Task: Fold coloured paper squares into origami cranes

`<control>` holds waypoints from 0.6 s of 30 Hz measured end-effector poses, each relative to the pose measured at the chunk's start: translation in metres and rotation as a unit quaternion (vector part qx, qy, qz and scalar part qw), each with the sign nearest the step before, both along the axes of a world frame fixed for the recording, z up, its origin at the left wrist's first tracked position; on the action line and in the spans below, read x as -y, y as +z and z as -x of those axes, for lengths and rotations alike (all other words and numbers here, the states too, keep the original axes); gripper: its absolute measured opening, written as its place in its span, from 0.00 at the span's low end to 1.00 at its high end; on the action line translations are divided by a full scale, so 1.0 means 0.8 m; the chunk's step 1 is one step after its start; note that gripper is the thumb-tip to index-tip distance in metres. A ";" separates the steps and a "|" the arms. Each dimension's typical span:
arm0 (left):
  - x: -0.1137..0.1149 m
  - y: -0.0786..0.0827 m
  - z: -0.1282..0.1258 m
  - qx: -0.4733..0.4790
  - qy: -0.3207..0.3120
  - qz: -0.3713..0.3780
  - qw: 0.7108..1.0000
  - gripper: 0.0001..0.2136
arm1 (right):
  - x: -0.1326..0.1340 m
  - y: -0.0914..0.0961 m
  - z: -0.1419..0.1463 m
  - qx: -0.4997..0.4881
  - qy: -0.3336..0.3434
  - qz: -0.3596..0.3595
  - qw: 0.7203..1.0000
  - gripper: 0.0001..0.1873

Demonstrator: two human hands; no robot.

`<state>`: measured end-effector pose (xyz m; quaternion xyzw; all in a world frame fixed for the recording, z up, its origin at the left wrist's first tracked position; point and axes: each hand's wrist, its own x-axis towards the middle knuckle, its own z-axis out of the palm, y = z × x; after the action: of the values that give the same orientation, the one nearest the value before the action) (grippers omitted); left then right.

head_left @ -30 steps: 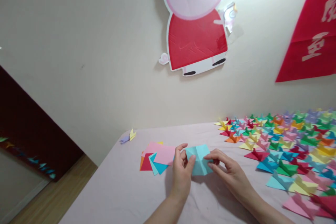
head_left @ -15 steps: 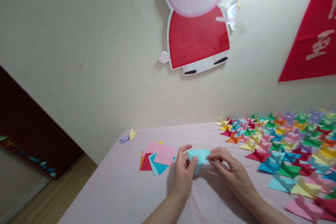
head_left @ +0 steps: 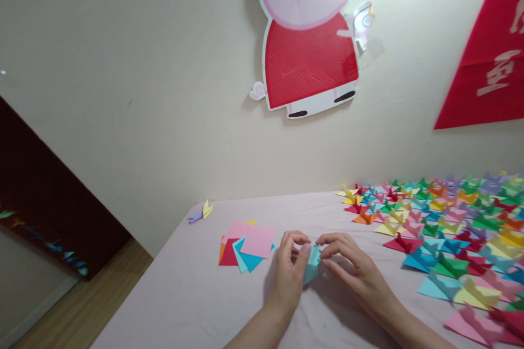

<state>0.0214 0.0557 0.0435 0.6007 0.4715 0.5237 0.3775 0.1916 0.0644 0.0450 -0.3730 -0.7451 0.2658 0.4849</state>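
A light blue piece of origami paper, partly folded, is held just above the table between both hands. My left hand pinches its left side, thumb in front and fingers curled behind. At the right side, my right hand has its fingertips on the upper edge, with the thumb a little lower. Fingers cover much of the paper, so its full shape is hidden. Left of my left hand lies a loose fan of square paper sheets in pink, red, blue and orange.
Rows of folded paper cranes in many colours fill the table's right side. Two folded paper pieces, yellow and purple, sit at the far left corner of the pink-covered table. Behind stands a wall with a pig cutout and a red banner.
The light blue paper has been turned and folded narrower. My right hand has moved left, closer to my left hand, and its fingers now reach over the paper's upper edge.
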 end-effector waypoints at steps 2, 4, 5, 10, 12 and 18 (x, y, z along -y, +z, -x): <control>0.005 0.005 0.000 -0.043 -0.007 -0.051 0.998 0.09 | -0.002 0.000 -0.001 -0.004 -0.020 -0.001 1.000 0.07; 0.010 0.009 -0.001 -0.079 -0.012 -0.091 0.993 0.05 | -0.003 -0.002 -0.002 -0.008 -0.038 0.000 0.999 0.08; 0.011 0.010 -0.002 -0.091 -0.009 -0.105 0.990 0.04 | -0.004 -0.003 -0.002 -0.011 -0.043 0.000 0.999 0.08; 0.010 0.004 -0.004 -0.101 0.024 -0.130 0.986 0.02 | -0.005 -0.007 -0.001 -0.017 -0.036 -0.007 0.999 0.06; 0.008 0.001 -0.002 -0.093 0.026 -0.131 0.987 0.02 | -0.004 -0.008 0.000 -0.025 -0.033 -0.004 0.999 0.04; 0.005 -0.001 0.000 -0.066 0.022 -0.117 0.991 0.03 | -0.005 -0.011 0.000 -0.061 -0.047 0.041 0.996 0.06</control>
<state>0.0215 0.0518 0.0426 0.6632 0.4443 0.5427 0.2612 0.1919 0.0683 0.0358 -0.4097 -0.6846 0.2951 0.5257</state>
